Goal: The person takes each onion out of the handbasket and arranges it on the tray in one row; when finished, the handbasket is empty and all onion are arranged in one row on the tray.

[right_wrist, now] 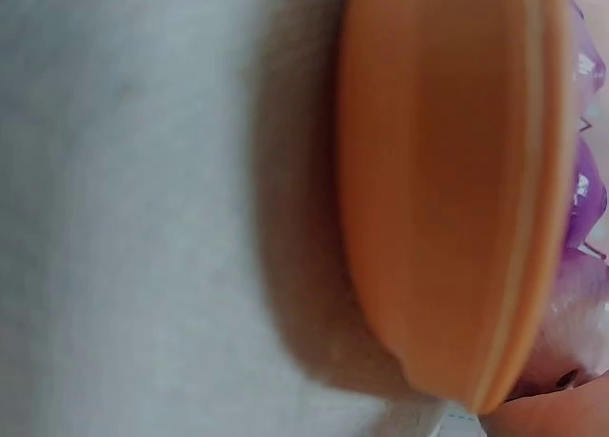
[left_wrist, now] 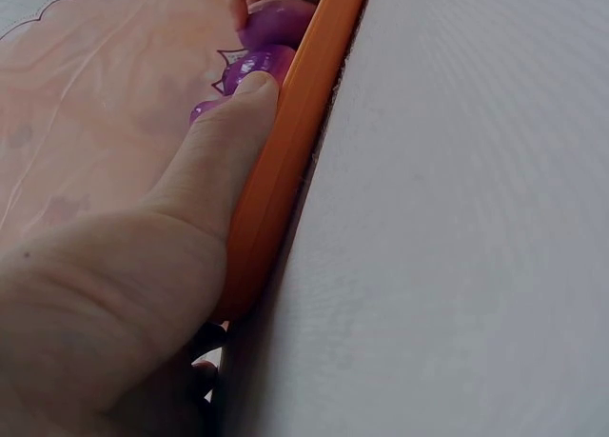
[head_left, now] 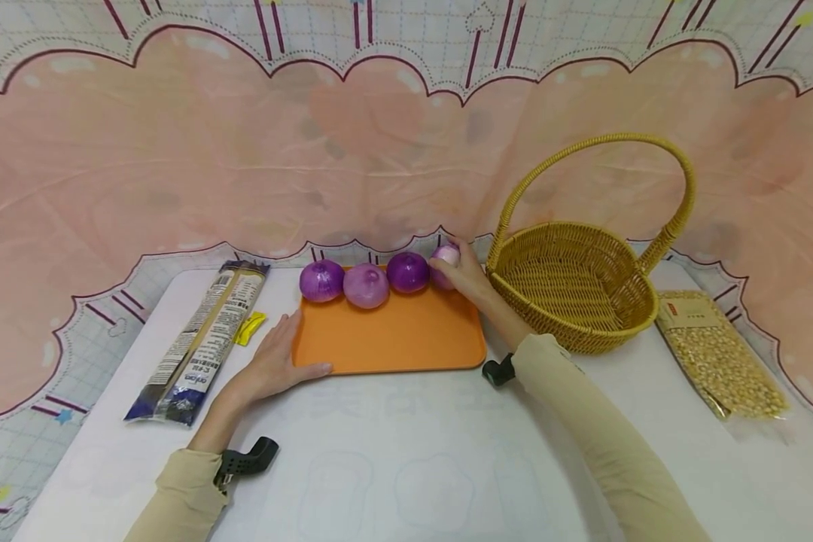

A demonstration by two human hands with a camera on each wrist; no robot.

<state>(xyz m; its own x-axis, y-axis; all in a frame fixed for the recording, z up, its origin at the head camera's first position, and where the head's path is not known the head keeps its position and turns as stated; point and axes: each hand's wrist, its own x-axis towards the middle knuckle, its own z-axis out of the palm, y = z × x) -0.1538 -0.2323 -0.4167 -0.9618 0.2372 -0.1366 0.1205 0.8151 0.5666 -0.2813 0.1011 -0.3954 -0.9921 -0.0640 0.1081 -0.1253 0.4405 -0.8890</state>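
An orange tray [head_left: 393, 339] lies on the white table with a row of purple onions along its far side. At the right end of that row, my right hand [head_left: 470, 277] holds a paler onion [head_left: 446, 257], fingers behind it and thumb in front. Beside it sit a dark purple onion [head_left: 408, 272], a lighter onion [head_left: 366, 286] and another purple onion [head_left: 321, 281]. My left hand [head_left: 275, 360] rests at the tray's left end, fingers along the side. In the left wrist view its thumb [left_wrist: 224, 142] lies straight along the tray's front edge.
Right of the tray stands a wicker basket [head_left: 562, 282] with a tall arched handle. A bag of yellow kernels [head_left: 718, 354] lies farther right. On the left are a long printed packet [head_left: 199, 342] and a small yellow packet [head_left: 249, 329]. A patterned cloth [head_left: 244, 165] hangs behind.
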